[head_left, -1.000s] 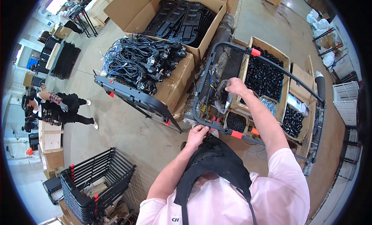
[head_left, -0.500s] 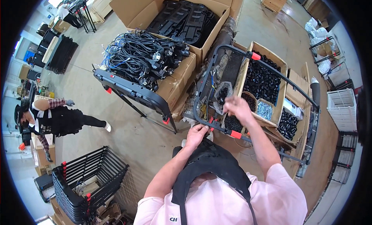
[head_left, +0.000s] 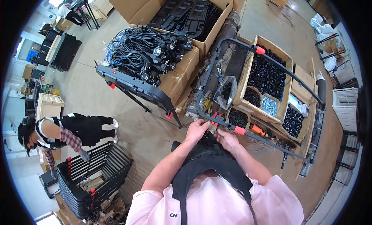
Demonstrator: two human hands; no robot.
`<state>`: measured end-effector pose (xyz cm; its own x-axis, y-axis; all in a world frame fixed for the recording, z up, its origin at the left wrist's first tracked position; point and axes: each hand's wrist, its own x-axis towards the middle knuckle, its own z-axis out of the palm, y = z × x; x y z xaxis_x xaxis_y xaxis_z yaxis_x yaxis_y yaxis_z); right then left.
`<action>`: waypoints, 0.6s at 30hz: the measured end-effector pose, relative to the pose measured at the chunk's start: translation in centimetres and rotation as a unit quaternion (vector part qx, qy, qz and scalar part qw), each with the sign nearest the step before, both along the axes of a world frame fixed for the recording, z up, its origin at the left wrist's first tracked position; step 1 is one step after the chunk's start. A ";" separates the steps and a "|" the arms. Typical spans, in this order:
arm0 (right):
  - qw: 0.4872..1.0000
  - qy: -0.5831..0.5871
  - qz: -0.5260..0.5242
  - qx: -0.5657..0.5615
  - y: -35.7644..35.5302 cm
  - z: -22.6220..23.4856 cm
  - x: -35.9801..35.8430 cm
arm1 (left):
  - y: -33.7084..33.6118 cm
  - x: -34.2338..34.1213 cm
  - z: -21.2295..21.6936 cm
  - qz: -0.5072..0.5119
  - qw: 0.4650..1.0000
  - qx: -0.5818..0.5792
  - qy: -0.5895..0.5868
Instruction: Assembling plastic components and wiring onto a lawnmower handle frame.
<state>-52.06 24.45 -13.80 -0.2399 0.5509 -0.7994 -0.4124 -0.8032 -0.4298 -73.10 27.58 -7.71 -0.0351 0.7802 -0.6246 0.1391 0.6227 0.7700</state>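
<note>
A black tubular frame [head_left: 226, 125] with red pieces on its bars lies in front of me. At its near left corner, my left hand [head_left: 197, 131] is pinched at the underside of the bar, next to a small red part [head_left: 217, 117]. Beside it, my right hand [head_left: 228, 139] is closed too, its fingertips close to the left ones below the same bar. What the fingers hold is too small and hidden to name. Just past the bar stand a round tub of small black parts [head_left: 237, 118] and an orange-and-black tool [head_left: 257, 129].
A wooden crate [head_left: 254, 109] holds black parts and tubs of screws. At left, a box carries bundled black cables [head_left: 135, 50] behind a black console frame [head_left: 135, 88]. A large carton [head_left: 228, 18] holds black panels. A co-worker [head_left: 73, 136] bends over stacked black frames [head_left: 71, 194].
My right hand has come down from above the parts tubs to the frame's corner beside my left hand. The co-worker has moved closer to the stacked frames.
</note>
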 end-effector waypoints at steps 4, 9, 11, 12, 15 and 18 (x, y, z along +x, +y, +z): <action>0.998 0.044 0.022 0.043 2.5 0.5 -3.8 | -0.4 -0.6 -2.8 0.017 0.999 -0.011 -0.038; 0.997 0.055 -0.001 0.054 2.3 0.7 -4.2 | 0.1 -0.6 -0.6 0.021 0.993 -0.056 -0.097; 0.996 0.063 -0.005 0.065 2.2 0.7 -4.2 | 0.2 -0.6 -0.1 0.014 0.995 -0.056 -0.077; 0.994 0.072 -0.002 0.081 2.0 0.7 -4.2 | 0.0 -0.6 -0.4 0.015 0.995 -0.055 -0.081; 0.994 0.024 0.026 0.106 1.6 1.9 -4.3 | -0.8 -1.0 -2.6 -0.010 0.998 -0.028 -0.061; 0.966 -0.124 0.115 0.194 1.2 3.3 -3.6 | -1.4 -1.0 -4.2 -0.028 0.996 -0.008 -0.079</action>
